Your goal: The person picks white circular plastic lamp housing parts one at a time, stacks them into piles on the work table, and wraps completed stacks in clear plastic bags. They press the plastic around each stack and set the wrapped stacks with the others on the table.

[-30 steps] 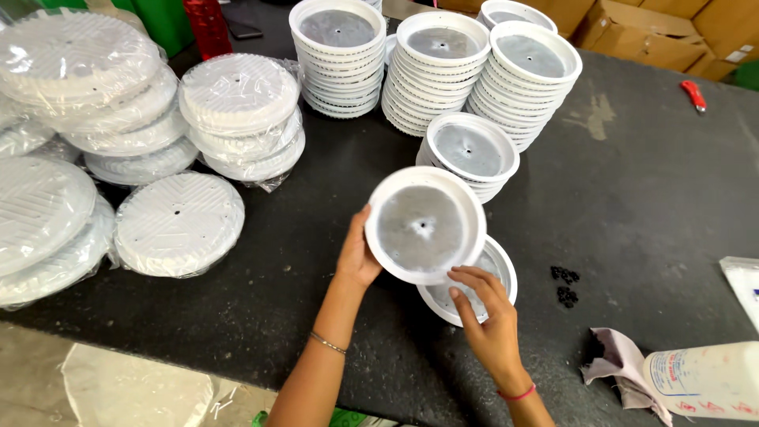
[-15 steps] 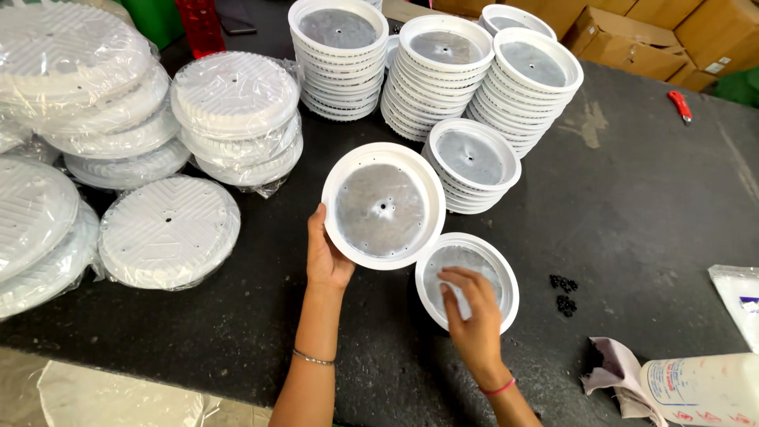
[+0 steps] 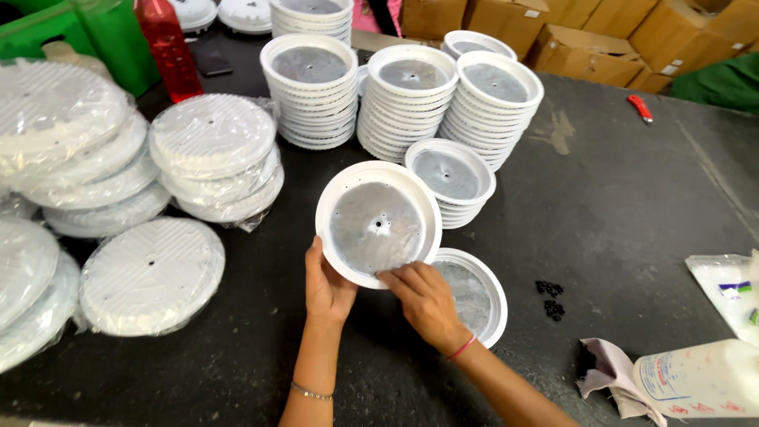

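Observation:
My left hand point(image 3: 326, 286) holds a round white dish with a grey metal centre point(image 3: 378, 224) by its lower left rim, tilted up off the black table point(image 3: 624, 190). My right hand point(image 3: 425, 299) grips the same dish at its lower right edge. A second dish of the same kind point(image 3: 478, 294) lies flat on the table just under and to the right of my right hand, partly hidden by it.
Tall stacks of the same dishes point(image 3: 409, 96) stand behind, with a short stack point(image 3: 452, 180) close by. Plastic-wrapped white discs point(image 3: 150, 275) are piled at the left. Small black parts point(image 3: 549, 298), a white bottle on a rag point(image 3: 696, 378) and cardboard boxes point(image 3: 589, 47) are at the right.
My right hand has lifted off the flat dish and taken hold of the raised dish's lower edge. The raised dish stays tilted up in my left hand.

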